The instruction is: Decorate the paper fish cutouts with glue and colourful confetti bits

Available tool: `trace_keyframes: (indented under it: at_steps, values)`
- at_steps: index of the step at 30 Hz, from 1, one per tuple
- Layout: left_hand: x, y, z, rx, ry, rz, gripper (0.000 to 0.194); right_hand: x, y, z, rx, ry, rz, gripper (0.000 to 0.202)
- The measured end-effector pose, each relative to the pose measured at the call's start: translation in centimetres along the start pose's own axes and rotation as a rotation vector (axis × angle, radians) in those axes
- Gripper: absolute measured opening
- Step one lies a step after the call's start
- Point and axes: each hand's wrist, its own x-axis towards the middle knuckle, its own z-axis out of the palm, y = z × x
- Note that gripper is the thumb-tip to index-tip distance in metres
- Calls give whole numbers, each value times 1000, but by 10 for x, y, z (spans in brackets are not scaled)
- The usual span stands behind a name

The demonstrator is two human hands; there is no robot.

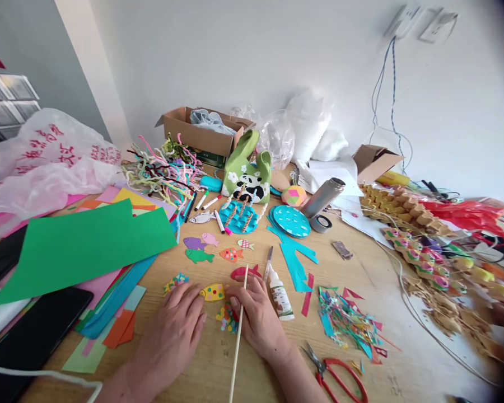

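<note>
A yellow paper fish (213,292) with coloured dots lies between my hands. My left hand (178,319) rests flat on the table, its fingertips at the left end of this fish. Between the fingers of my right hand (256,316) is a thin wooden stick (236,358), slanting down toward me; its fingertips reach the fish's right end. Small paper dots (227,318) lie just below the fish, partly hidden by my right hand. More dots (176,282) are by my left fingers. A red paper fish (246,272) shows partly behind my right hand.
Right of my right hand are a glue bottle (280,294) and red-handled scissors (336,372). Paper scraps (348,319) lie further right. Several paper fish (199,255), a panda bag (247,173) and a metal flask (323,197) stand or lie beyond. Green paper (92,246) covers the left.
</note>
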Motion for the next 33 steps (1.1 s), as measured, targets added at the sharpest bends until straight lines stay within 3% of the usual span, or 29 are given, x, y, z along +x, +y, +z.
trace_keyframes:
  at_steps: [5,11,33]
  values:
    - [-1,-2,-2,-12,-30,-5,28,-2,-2,1,26,2,-7,27]
    - [-3,2,-8,6,-19,16,31,0,-5,6,-13,-84,-20,41]
    - [-4,-3,0,-26,-98,53,32,-3,-4,3,69,-27,-44,29]
